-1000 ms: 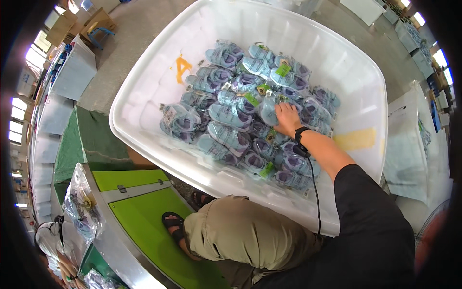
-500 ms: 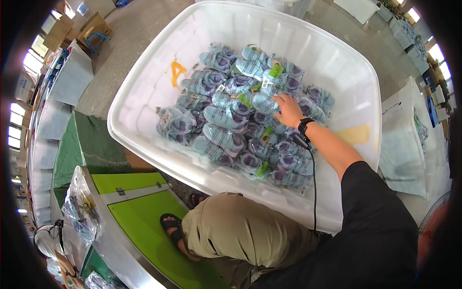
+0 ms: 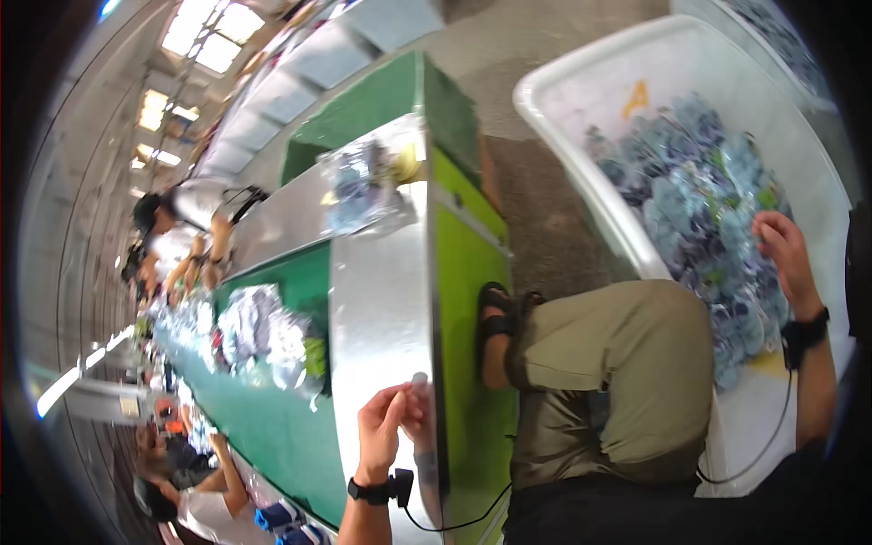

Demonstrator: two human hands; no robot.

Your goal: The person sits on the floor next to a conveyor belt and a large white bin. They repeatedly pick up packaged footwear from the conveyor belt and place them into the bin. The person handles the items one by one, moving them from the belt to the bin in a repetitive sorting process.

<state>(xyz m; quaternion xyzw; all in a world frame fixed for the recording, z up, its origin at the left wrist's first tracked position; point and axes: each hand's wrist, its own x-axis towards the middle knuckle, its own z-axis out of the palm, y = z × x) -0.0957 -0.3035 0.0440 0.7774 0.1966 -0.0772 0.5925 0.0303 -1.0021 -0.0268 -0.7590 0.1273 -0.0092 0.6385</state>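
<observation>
A large white tub (image 3: 581,173) at the right holds a heap of blue-and-clear plastic packets (image 3: 699,182). My right hand (image 3: 786,250), with a black wrist strap and cable, lies on the heap with its fingers curled into the packets; a grip on any single one does not show. My left hand (image 3: 386,427), also strapped at the wrist, is at the lower middle. Its thumb and fingers are pinched together against the edge of a metal table top (image 3: 381,291).
Loose packets (image 3: 263,331) lie on a long green belt (image 3: 272,427) left of the metal top, with other people (image 3: 182,218) seated along it. A clear bag of packets (image 3: 363,182) rests on the metal. My bent knee (image 3: 618,363) and sandalled foot (image 3: 498,304) fill the gap beside the tub.
The view has swung left from over the tub to the table and belt. My left hand has come into sight at the metal edge. My right hand stays on the packets.
</observation>
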